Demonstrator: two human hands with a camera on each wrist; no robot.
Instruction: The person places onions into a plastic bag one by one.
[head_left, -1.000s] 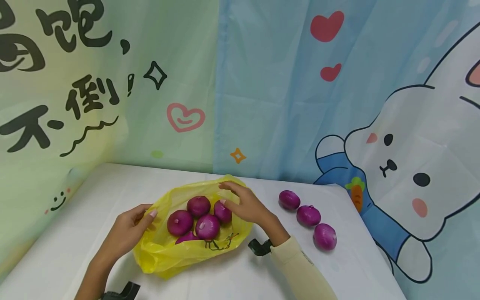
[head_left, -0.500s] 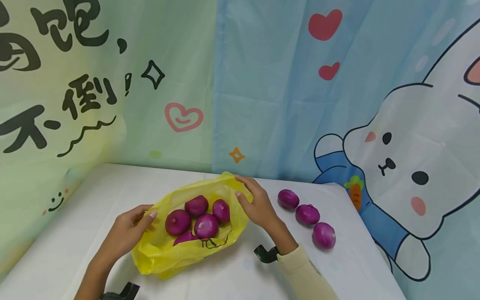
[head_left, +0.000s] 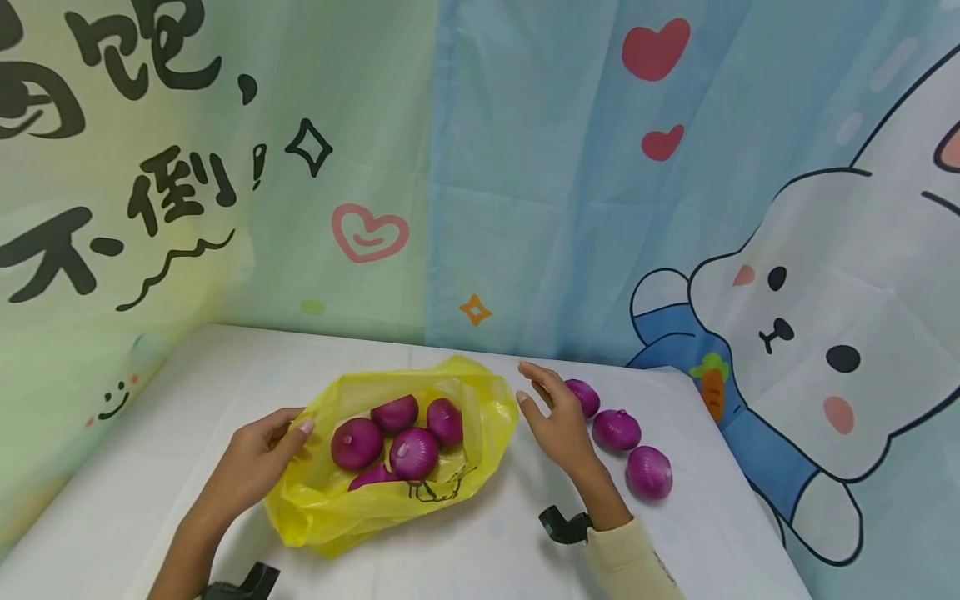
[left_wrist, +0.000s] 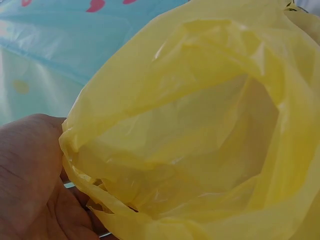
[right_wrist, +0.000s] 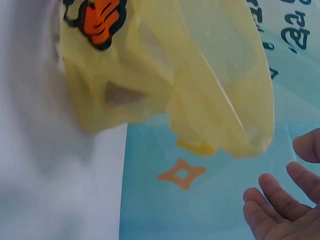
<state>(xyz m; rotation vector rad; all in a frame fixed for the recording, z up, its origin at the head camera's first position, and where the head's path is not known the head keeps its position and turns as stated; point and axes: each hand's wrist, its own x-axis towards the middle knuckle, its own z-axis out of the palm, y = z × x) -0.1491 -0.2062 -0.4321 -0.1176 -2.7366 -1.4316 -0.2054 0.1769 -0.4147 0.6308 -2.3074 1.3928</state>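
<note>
A yellow plastic bag point(head_left: 315, 508) lies on the table with its mouth spread wide. Several purple onions point(head_left: 415, 454) rest inside it. My left hand point(head_left: 251, 458) pinches the bag's left rim between thumb and fingers, and in the left wrist view the left hand point(left_wrist: 35, 175) grips the bunched edge of the film. Apart from the bag on its right side is my right hand point(head_left: 562, 425), its fingers relaxed and holding nothing. It overlaps the farthest of three loose onions point(head_left: 617, 431) in the head view. The right wrist view shows the right hand's fingers point(right_wrist: 272, 197) spread loosely below the bag.
A white-covered table point(head_left: 480, 558) carries everything. Behind it hangs a printed cloth point(head_left: 525, 208) with hearts, lettering and a rabbit. Each wrist wears a black camera mount, such as the right mount point(head_left: 564, 527).
My right hand has let go of the bag's right rim and moved right, toward the loose onions. The bag's right side now stands by itself. My left hand has kept its grip.
</note>
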